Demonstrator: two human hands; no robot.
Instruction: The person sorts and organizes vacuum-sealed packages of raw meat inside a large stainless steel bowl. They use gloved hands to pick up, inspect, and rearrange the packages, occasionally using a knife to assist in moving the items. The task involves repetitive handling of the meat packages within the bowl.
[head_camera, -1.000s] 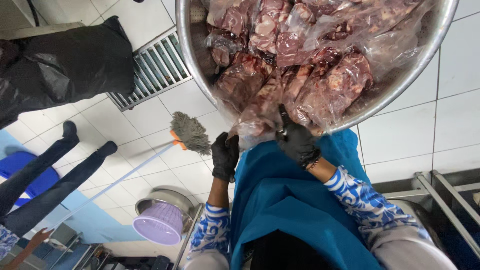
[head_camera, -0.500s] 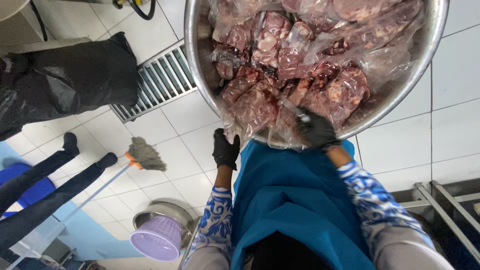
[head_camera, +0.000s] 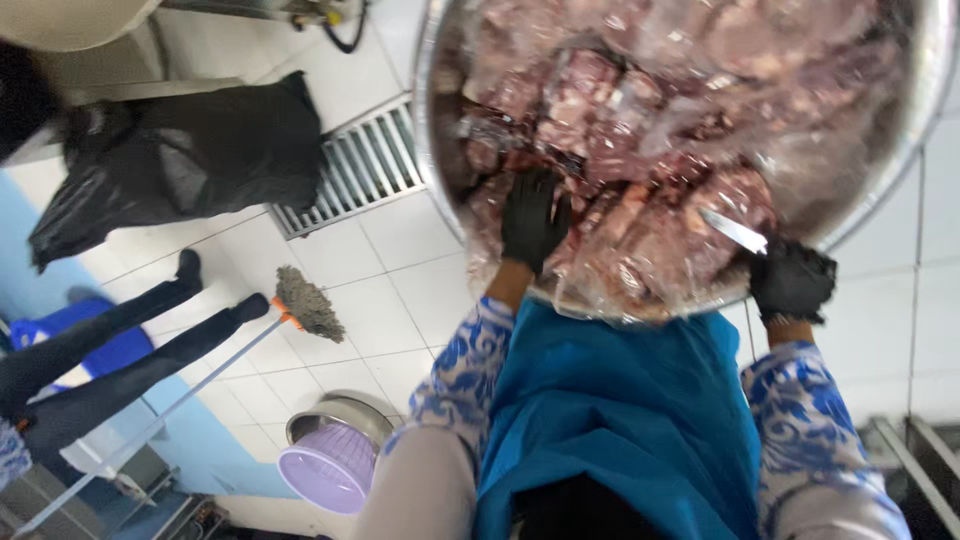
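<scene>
The floor (head_camera: 400, 300) is made of white tiles, and a metal drain grate (head_camera: 350, 170) is set into it. A big black bag (head_camera: 180, 160) lies beside the grate. A mop (head_camera: 300, 305) with an orange neck and a long pale handle rests on the tiles. Near it sit a purple basket (head_camera: 330, 465) and a small metal bowl (head_camera: 340, 415). Another person's dark legs (head_camera: 120, 330) stretch out on the left side.

A big round metal bowl (head_camera: 900, 150) fills the top of the view. It is full of red meat in clear plastic bags (head_camera: 640, 130). The person wears a blue apron (head_camera: 620, 420) and sleeves with a blue and white pattern.

Both hands wear black gloves. The left hand (head_camera: 532, 218) lies flat on the bags of meat, inside the near side of the bowl. Its fingers are spread out wide and it does not grip anything. The right hand (head_camera: 792, 280) is at the near rim of the bowl. It is curled tight around the handle of a knife (head_camera: 733, 231). The shiny blade points up and to the left, over the bags of meat.

Half a second ago the left hand was below the bowl, off the meat. Now it has moved up onto the bags. Back then the right hand was at the bags near the middle. Now it is farther right, and the knife blade shows. The mop now looks farther from the person.
</scene>
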